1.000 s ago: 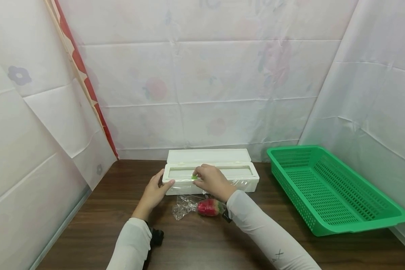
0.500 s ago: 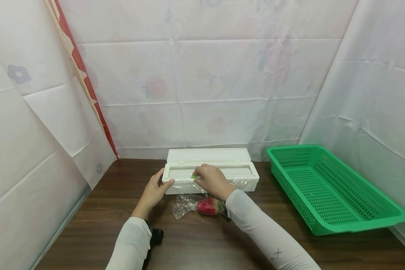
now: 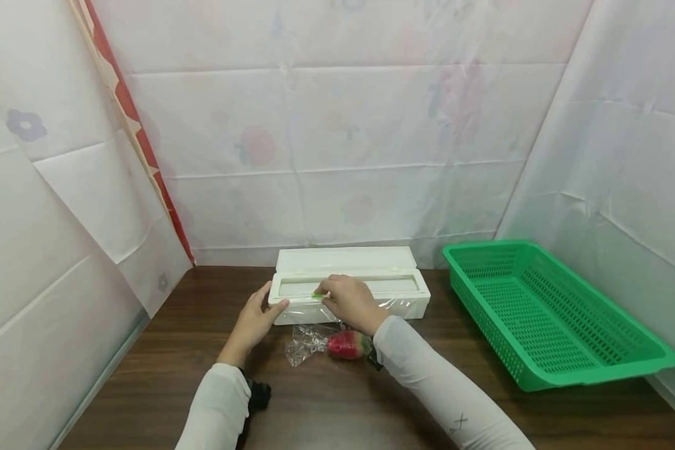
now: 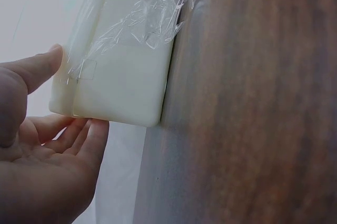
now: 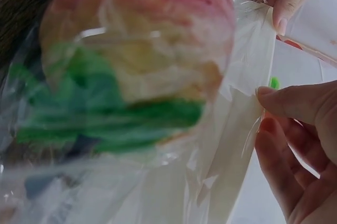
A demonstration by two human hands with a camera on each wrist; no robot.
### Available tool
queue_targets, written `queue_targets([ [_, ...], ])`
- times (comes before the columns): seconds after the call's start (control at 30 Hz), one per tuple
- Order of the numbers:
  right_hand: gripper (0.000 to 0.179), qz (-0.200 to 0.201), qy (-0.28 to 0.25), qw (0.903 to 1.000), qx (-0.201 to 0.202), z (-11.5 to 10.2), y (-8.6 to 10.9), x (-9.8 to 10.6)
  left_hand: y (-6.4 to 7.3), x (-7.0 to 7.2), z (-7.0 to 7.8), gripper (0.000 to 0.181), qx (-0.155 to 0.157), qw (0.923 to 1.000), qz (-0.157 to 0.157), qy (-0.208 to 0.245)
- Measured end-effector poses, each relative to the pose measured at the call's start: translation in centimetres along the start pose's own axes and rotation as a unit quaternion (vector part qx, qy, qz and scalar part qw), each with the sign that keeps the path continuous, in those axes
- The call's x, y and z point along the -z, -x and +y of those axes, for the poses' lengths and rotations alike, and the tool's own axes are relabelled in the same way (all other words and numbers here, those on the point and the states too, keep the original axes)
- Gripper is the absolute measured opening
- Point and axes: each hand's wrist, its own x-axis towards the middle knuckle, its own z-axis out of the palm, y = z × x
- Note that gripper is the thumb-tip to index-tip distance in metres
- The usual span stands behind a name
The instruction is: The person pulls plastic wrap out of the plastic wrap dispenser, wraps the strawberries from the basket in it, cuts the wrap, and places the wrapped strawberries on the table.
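A white cling film dispenser (image 3: 300, 314) stands at the back of the table with its lid (image 3: 345, 257) tipped back. My left hand (image 3: 255, 323) holds its left end, thumb on the top edge and fingers against the end wall (image 4: 121, 87). On the front rim, my right hand (image 3: 353, 305) pinches a small green slide cutter (image 3: 317, 295) between thumb and fingers. Clear cling film (image 4: 152, 21) hangs down the dispenser's front. Just before it lies a red fruit (image 3: 345, 344) with green leaves, wrapped in film; it fills much of the right wrist view.
A green perforated basket (image 3: 557, 325) stands on the right of the brown wooden table (image 3: 315, 412). White printed sheeting (image 3: 337, 125) closes off the back and both sides. Loose film (image 3: 300, 347) trails left from the fruit.
The right hand has slid slightly left along the dispenser's front rim with the slide cutter. The left hand keeps its hold, and the wrapped fruit stays where it was.
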Motion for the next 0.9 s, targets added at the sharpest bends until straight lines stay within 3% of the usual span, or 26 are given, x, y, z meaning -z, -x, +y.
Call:
queue_targets([
  [0.6, 0.029, -0.004, 0.046, 0.9983, 0.036, -0.09, -0.28, 0.06, 0.00, 0.07, 0.04, 0.083, 0.005, 1.0000, -0.005, -0.004],
  [0.9, 0.038, -0.030, 0.063, 0.9965, 0.046, -0.23, -0.51, 0.11, 0.11, 0.01, 0.12, 0.083, 0.007, 0.9999, -0.006, -0.011],
])
